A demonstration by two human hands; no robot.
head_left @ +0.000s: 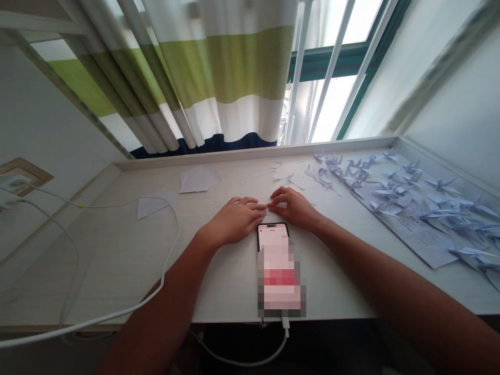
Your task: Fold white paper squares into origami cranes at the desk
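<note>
Both my hands meet just above the phone on the white desk, on a small piece of white paper (267,212) that they mostly cover. My left hand (238,220) rests palm down, its fingertips closed on the left side of the paper. From the other side, my right hand (292,207) pinches the paper between thumb and curled fingers. How the paper is folded cannot be made out. Directly below the hands lies a phone (272,234) with a lit screen, partly blurred out, and a cable plugged into its lower end.
Many folded paper cranes (390,190) spread over the right side, some on a printed sheet (416,237). Paper scraps (289,178) lie beyond my hands. Paper sheets (199,179) are at the back left. A white cable (174,255) crosses my left forearm. A curtain (230,67) hangs behind.
</note>
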